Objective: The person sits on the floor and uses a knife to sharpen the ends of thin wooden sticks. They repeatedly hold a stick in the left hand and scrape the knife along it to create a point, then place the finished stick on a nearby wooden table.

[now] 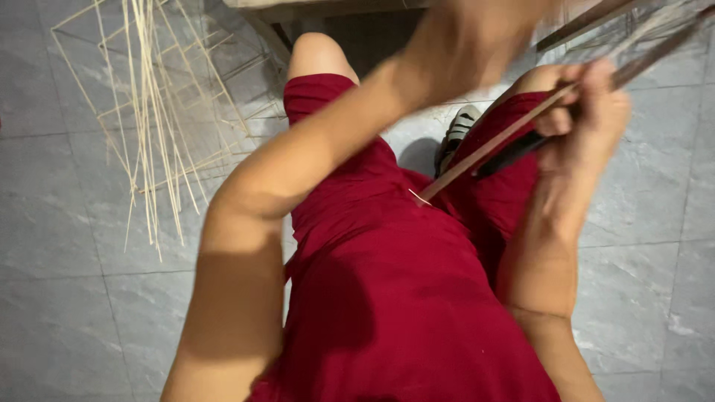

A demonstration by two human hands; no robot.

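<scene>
— Clamped on what, that right-hand grip?

— The right hand (588, 119) is closed on a long thin bamboo strip (506, 138), thumb over it, with what looks like a dark-handled blade (514, 155) pressed under the strip. I cannot make out the blade's edge.

— And the left?

— The left hand (477, 37) is raised near the top of the view and badly blurred. I cannot tell whether its grip is together or apart.

— What's around them?

— A floor (67, 298) of large grey stone-look tiles with thin joints. At upper left a loose bundle of pale bamboo splints (153, 126) leans over an open frame of thin sticks.

— The arms?

— The left forearm crosses diagonally from lower left up to the top centre. The right forearm rises from the bottom edge, wrist bent, over the lap in red cloth (402, 298). A striped shoe (456, 134) shows between the knees.

— The strip itself?

— Brownish, flat, narrow, slanting from upper right down to a split pale tip just above the red cloth.
</scene>
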